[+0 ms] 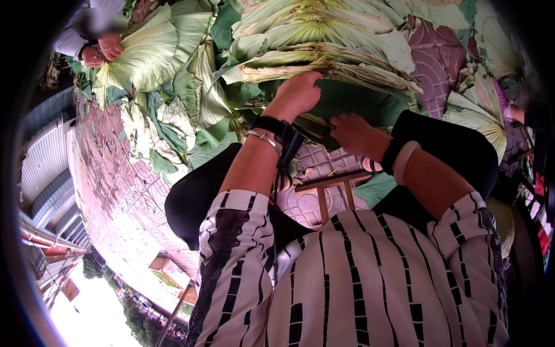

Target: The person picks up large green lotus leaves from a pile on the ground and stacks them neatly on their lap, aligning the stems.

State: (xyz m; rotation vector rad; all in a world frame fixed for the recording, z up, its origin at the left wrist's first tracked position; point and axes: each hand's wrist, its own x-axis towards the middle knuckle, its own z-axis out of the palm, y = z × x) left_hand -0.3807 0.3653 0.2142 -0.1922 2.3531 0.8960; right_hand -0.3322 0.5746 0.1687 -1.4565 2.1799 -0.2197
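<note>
Large pale green, pleated leaves (315, 29) with browned edges lie in a layered heap in front of me. My left hand (296, 95) is closed at the near, brownish edge of this heap; what its fingers hold is hidden. Below that edge spreads a broad dark green leaf (367, 104), over my lap. At its near side, my right hand (357, 136) has its fingers bent round the leaf's margin, with the fingertips partly hidden. Both hands are close together, the left one farther away.
More leaves (167, 130) lie scattered on the reddish paving (110, 150) to the left. At the upper left a person's hands (104, 49) hold a fanned leaf (147, 49). Another person's arm (511, 110) shows at the right. A brown wooden frame (332, 185) stands between my knees.
</note>
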